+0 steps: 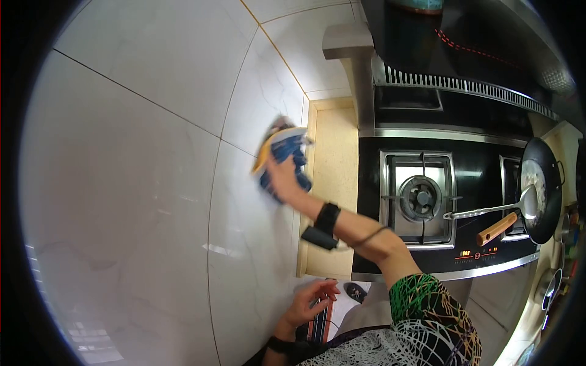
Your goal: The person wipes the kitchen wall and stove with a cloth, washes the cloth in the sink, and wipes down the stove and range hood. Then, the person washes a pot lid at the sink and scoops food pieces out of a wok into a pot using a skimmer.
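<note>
My right hand (pixel 282 178) reaches across to the left and holds a blue cloth (pixel 287 152) with a yellow edge against the white tiled wall (pixel 152 183). Motion blurs the cloth and the fingertips, and the cloth bunches beside the end of the cream counter ledge (pixel 332 183). My left hand (pixel 308 303) hangs lower down near the wall, empty, with its fingers loosely bent and apart. Each wrist carries a black band, and a dark box with a cable is strapped to the right one.
Right of the ledge lies a black gas hob (pixel 482 183) with a burner (pixel 420 198). On its far side stands a wok (pixel 541 189) with a wooden handle, and a metal spatula (pixel 488 210) rests in it. A range hood (pixel 464 67) hangs above. A dark shoe (pixel 355 292) shows below.
</note>
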Available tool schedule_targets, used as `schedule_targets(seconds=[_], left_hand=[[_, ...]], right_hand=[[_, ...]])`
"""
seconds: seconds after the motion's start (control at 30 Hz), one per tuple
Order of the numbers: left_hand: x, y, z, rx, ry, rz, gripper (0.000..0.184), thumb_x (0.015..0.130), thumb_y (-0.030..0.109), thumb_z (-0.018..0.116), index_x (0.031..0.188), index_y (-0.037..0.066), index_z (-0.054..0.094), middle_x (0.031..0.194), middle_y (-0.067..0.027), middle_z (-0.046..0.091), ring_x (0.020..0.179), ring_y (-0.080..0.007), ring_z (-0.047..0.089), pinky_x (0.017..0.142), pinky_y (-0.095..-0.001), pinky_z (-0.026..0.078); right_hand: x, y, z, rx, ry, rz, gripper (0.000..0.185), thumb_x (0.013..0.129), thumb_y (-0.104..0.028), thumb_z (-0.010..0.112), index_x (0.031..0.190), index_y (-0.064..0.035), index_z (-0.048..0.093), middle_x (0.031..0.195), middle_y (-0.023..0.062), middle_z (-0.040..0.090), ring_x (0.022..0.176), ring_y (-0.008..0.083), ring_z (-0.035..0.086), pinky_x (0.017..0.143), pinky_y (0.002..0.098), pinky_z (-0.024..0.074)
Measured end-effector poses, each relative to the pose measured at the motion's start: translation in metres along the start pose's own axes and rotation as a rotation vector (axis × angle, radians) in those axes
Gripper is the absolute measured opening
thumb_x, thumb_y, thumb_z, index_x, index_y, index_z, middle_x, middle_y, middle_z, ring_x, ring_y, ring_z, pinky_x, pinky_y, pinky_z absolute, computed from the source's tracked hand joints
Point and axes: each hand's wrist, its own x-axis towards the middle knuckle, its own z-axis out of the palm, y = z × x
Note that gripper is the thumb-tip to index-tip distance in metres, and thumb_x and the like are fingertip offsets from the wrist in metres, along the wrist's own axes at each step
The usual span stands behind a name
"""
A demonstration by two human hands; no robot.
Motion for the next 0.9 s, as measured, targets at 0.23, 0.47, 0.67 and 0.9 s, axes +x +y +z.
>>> schedule_targets(seconds=[0.23,0.47,0.67,0.9], left_hand=[[0.002,-0.005,-0.010,0.056,0.030,0.017,0.039,0.087,0.006,0.056,0.125,0.001,0.047,0.109,-0.0093,0.059,0.094,-0.0147,0.057,0.080,-0.0280,0.045],[0.009,-0.014,-0.007,0.170,0.005,-0.019,0.041,0.085,0.005,0.058,0.125,0.003,0.049,0.102,-0.0081,0.060,0.086,-0.0117,0.057,0.075,-0.0244,0.047],[0.001,-0.016,0.001,0.201,0.030,-0.066,0.039,0.085,0.004,0.059,0.123,0.003,0.050,0.101,-0.0072,0.060,0.082,-0.0106,0.057,0.073,-0.0245,0.048],[-0.002,-0.025,0.006,0.195,-0.019,-0.110,0.037,0.088,0.009,0.061,0.123,0.002,0.051,0.101,-0.0067,0.060,0.084,-0.0106,0.059,0.077,-0.0249,0.048]], right_hand=[[0.069,-0.175,0.068,-0.535,0.002,-0.976,0.063,0.083,-0.034,0.056,0.137,-0.0073,0.037,0.134,0.0258,0.036,0.128,0.0411,0.029,0.106,0.0472,0.0213],[0.225,-0.041,0.001,-0.118,-0.052,-0.334,0.055,0.089,-0.032,0.048,0.139,-0.0137,0.032,0.137,0.0214,0.037,0.126,0.0347,0.035,0.104,0.0381,0.0281],[0.213,0.039,-0.039,-0.395,0.094,-0.087,0.049,0.095,-0.039,0.037,0.137,-0.0142,0.033,0.119,0.0265,0.052,0.119,0.0399,0.042,0.101,0.0426,0.0321],[0.099,0.083,-0.037,-0.192,0.185,0.155,0.074,0.086,-0.059,0.046,0.105,0.0121,0.047,0.078,0.0201,0.064,0.072,0.0298,0.065,0.070,0.0396,0.0500]])
